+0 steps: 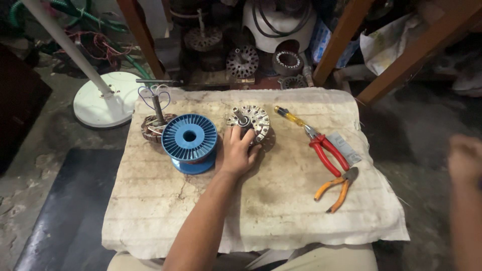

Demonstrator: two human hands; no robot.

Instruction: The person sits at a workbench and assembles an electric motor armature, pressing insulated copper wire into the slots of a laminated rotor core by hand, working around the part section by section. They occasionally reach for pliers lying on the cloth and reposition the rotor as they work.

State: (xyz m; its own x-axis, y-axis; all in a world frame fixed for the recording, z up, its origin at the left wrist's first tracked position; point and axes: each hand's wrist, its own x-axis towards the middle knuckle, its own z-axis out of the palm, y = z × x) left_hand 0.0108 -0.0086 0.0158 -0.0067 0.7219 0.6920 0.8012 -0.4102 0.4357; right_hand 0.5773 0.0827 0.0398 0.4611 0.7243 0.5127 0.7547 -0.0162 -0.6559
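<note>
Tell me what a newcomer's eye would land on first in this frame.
Most likely the bright blue spool, standing left of centre on the stained cloth-covered board. Right beside it, the left hand rests its fingers on a round metal motor part. To the right lie red-handled pliers and orange-handled cutters; the right hand is a blur at the frame's edge, off the board.

Right hand (466, 158) — blurred, cut off at frame edge.
</note>
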